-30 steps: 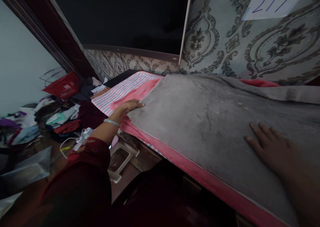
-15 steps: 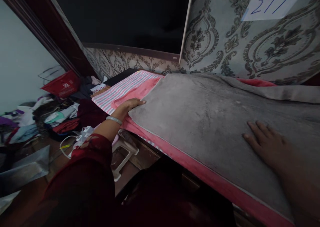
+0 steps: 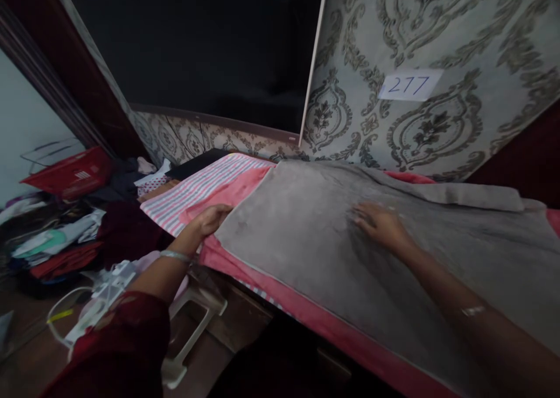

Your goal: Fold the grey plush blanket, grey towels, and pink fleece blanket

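Note:
A large grey plush blanket (image 3: 301, 223) with a pink underside lies spread over a table, wrinkled in places. Its pink border (image 3: 315, 322) shows along the near side. My left hand (image 3: 213, 218) is at the blanket's left edge, fingers together and closed on that edge; the fingertips are partly hidden. Palm down, my right hand (image 3: 382, 227) rests on the middle of the grey surface, its fingers apart and slightly bent. Beneath the blanket's left end lies a striped pink, white and grey cloth (image 3: 199, 182).
Behind the table stands a large dark television screen (image 3: 210, 48), beside patterned wallpaper bearing a paper marked 277 (image 3: 411, 85). On the left are a red basket (image 3: 74, 173), heaped clothes (image 3: 56, 246), a white cable (image 3: 55, 322) and a pale plastic stool (image 3: 196, 322).
My right hand has slid left across the grey blanket to its middle. My left hand stays at the left edge. The view has tilted upward and turned rightward.

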### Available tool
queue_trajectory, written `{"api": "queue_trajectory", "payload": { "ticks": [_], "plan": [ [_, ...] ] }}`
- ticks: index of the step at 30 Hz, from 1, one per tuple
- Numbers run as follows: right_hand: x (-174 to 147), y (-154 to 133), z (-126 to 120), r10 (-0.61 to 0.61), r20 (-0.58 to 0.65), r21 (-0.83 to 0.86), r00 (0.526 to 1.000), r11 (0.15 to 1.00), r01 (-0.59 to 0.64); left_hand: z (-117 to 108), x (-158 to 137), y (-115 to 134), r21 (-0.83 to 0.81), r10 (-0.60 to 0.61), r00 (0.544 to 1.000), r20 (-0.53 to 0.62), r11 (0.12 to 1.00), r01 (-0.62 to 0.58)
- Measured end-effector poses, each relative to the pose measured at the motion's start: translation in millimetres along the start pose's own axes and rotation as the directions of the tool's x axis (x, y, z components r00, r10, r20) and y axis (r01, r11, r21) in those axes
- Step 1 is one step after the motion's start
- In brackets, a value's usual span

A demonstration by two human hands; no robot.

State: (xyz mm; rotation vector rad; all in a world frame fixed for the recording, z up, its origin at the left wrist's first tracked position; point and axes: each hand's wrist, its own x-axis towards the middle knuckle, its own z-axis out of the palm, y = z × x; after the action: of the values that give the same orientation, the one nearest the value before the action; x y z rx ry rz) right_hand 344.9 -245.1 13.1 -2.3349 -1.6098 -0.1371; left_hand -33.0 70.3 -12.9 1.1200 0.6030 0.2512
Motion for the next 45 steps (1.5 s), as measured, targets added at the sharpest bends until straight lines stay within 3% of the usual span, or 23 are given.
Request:
{"api": "queue_trajectory", "payload": {
  "ticks": [3, 5, 10, 14, 18, 23, 34, 38, 45],
  "plan": [
    [52, -41, 4, -0.06, -0.004, 0.02, 0.998, 0.998, 0.06, -10, -12, -4, -0.01, 0.135, 0.974, 0.18, 0.991, -0.135],
    [85, -61, 8, -0.064, -0.016, 0.008, 0.998, 0.998, 0.064, -13, -20, -6, 0.01, 0.168, 0.959, 0.227, 0.984, -0.175],
    [149, -86, 23, -0.009, -0.036, -0.027, 0.999, 1.0, 0.008, -8, -30, -11, 0.093, 0.15, 0.968, 0.201, 0.981, -0.171],
    [178, -101, 38, 0.0, 0.012, -0.038, 1.0, 0.999, 0.001, 6, -31, -12, 0.173, 0.14, 0.98, 0.143, 0.971, -0.164],
    [191, -114, 53, -0.007, 0.053, -0.068, 0.999, 0.998, 0.01, 14, -28, -15, 0.181, 0.161, 0.984, 0.073, 0.968, -0.172],
    [198, -121, 66, 0.069, 0.012, -0.112, 0.998, 0.991, -0.067, 17, -25, -20, 0.16, 0.182, 0.981, 0.067, 0.969, -0.19],
    [214, -113, 79, 0.165, -0.098, 0.047, 0.981, 0.986, -0.161, 20, -28, -22, 0.138, 0.179, 0.984, -0.007, 0.975, -0.176],
    [213, -114, 82, 0.173, -0.07, 0.028, 0.982, 0.985, -0.172, 16, -27, -23, 0.142, 0.161, 0.987, -0.012, 0.977, -0.157],
    [212, -113, 91, 0.169, -0.099, 0.052, 0.981, 0.985, -0.165, 15, -25, -20, 0.005, 0.133, 0.988, -0.074, 0.991, -0.133]
  ]
}}
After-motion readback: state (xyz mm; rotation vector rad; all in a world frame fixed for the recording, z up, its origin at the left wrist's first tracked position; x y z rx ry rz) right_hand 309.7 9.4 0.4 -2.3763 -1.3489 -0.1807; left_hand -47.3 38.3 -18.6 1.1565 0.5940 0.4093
